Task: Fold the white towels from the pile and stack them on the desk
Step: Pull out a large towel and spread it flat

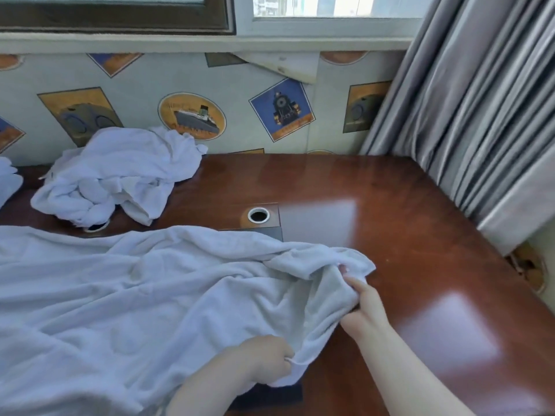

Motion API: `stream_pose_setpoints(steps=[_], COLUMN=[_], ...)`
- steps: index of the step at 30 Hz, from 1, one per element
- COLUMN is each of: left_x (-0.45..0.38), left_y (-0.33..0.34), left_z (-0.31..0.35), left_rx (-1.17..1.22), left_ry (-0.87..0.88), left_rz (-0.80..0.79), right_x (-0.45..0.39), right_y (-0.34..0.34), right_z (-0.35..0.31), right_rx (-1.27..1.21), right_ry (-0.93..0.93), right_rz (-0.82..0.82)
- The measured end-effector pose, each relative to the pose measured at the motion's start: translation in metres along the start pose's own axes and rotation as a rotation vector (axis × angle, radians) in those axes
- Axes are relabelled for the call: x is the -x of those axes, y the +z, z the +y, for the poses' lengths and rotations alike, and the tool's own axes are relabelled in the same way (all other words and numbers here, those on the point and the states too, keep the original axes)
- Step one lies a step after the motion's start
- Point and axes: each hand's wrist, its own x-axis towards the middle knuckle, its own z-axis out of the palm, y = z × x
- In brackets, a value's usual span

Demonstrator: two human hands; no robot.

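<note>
A large white towel lies spread and rumpled over the left half of the reddish-brown desk. My left hand grips its near right edge, fingers curled round the hem. My right hand pinches the towel's far right corner, lifting it slightly off the wood. A pile of crumpled white towels sits at the back left against the wall. Another bit of white cloth shows at the far left edge.
A round cable hole with a metal rim sits mid-desk by a grey panel. A second hole peeks from under the pile. Grey curtains hang at the right. Patterned wallpaper and a window sill run behind.
</note>
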Motion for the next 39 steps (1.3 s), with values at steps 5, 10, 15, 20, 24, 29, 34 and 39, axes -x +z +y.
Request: stream_pose_setpoints(steps=[5, 10, 15, 20, 24, 29, 34, 39], left_x=[-0.007, -0.018, -0.005, 0.004, 0.004, 0.004, 0.003, 0.002], left_y=[-0.015, -0.018, 0.013, 0.011, -0.002, -0.032, -0.058, -0.047], left_z=[0.010, 0.017, -0.010, -0.025, -0.034, -0.039, -0.032, -0.036], left_rx=[0.153, 0.405, -0.190, -0.426, -0.423, -0.367, -0.269, -0.226], left_ry=[-0.051, -0.034, 0.034, 0.239, 0.157, 0.069, 0.033, 0.051], left_rz=[-0.121, 0.336, 0.133, 0.390, 0.115, -0.043, -0.162, -0.137], right_x=[0.012, 0.027, 0.031, 0.026, 0.026, 0.044, 0.063, 0.060], right_y=[-0.026, -0.045, -0.038, -0.029, -0.003, 0.016, -0.018, -0.031], right_z=[0.000, 0.046, 0.073, 0.075, 0.070, 0.027, 0.050, 0.080], right_rx=[0.393, 0.654, 0.990, 1.073, 1.109, 0.782, 0.716, 1.391], right_ry=[-0.411, -0.498, -0.285, -0.248, -0.267, -0.546, -0.695, -0.280], right_rz=[0.485, 0.700, 0.466, 0.430, 0.345, 0.367, 0.730, 0.812])
